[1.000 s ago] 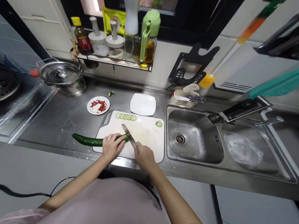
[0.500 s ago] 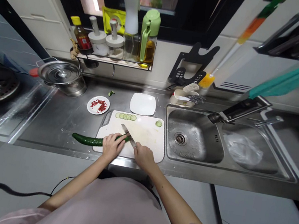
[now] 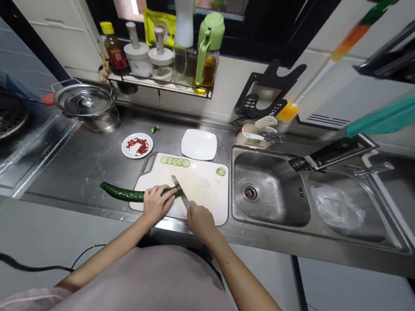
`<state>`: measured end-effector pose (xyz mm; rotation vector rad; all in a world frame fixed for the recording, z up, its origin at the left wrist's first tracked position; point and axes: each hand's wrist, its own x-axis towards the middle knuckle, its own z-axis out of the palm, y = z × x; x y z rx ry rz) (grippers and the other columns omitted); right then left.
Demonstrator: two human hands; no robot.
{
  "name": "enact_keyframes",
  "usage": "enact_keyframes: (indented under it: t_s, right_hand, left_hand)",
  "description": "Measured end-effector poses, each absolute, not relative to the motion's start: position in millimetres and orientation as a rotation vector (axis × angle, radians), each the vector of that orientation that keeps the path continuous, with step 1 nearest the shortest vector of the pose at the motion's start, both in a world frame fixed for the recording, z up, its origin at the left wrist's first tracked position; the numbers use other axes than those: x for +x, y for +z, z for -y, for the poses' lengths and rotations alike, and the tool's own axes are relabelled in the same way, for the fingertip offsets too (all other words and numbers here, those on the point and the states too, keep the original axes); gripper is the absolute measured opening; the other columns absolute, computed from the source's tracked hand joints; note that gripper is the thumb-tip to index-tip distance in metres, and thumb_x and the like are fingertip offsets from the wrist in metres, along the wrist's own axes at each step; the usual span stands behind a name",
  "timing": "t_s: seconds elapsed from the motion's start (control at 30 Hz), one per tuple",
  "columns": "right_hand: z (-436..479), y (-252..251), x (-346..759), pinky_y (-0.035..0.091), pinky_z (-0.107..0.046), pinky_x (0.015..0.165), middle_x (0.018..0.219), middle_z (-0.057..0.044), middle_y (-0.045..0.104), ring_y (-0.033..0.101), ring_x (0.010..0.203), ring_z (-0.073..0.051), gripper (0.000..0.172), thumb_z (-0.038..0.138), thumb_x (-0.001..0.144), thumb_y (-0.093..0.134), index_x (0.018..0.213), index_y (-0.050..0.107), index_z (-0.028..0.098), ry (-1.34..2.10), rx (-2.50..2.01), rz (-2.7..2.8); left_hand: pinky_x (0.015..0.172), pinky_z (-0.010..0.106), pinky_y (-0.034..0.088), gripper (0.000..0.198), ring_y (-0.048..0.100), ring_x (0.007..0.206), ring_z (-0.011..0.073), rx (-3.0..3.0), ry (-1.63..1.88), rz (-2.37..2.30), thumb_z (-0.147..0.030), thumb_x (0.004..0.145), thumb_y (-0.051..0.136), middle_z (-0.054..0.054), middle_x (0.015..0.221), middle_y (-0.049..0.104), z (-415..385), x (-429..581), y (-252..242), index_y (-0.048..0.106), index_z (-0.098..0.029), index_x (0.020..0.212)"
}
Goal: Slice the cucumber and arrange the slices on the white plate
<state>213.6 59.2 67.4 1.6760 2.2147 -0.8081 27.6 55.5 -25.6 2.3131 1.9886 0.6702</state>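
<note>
A long dark green cucumber (image 3: 122, 193) lies across the left edge of the white cutting board (image 3: 205, 196). My left hand (image 3: 157, 203) is closed over it near its right end. In my right hand (image 3: 200, 219) is the handle of a knife (image 3: 182, 193), its blade angled up and left across the cucumber's cut end, close to my left fingertips. A row of several pale cucumber slices (image 3: 175, 161) rests along the board's top edge. Another small bit of cut cucumber (image 3: 221, 171) sits at the top right corner.
Behind the board are a white square plate (image 3: 198, 145) and a round plate (image 3: 130, 153) with chopped red pieces. A lidded steel pot (image 3: 100, 117) stands at left. The double sink (image 3: 271, 222) adjoins the board on the right. Bottles and jars fill a wall rack (image 3: 163, 85).
The knife has tilted slightly, and its tip now sits a little lower and to the right. My hands have barely shifted; the cucumber stays in place.
</note>
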Motion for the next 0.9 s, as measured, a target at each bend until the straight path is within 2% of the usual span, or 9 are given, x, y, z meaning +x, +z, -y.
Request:
enact_keyframes:
  t_s: [0.9]
  right_hand:
    - [-62,62,206,0.045,-0.032,0.075,0.098,-0.016,0.070,0.066,0.094,-0.025,0.031,0.018,0.094,0.032,0.114,0.057,0.013,-0.814,1.671,-2.203]
  left_hand:
    - [0.084,0.039,0.031,0.028,0.056,0.101,0.0216,2.312,0.677,-1.964,-0.038,0.092,0.051,0.004,0.114,0.067,-55,27,-24,0.068,-0.035,0.114]
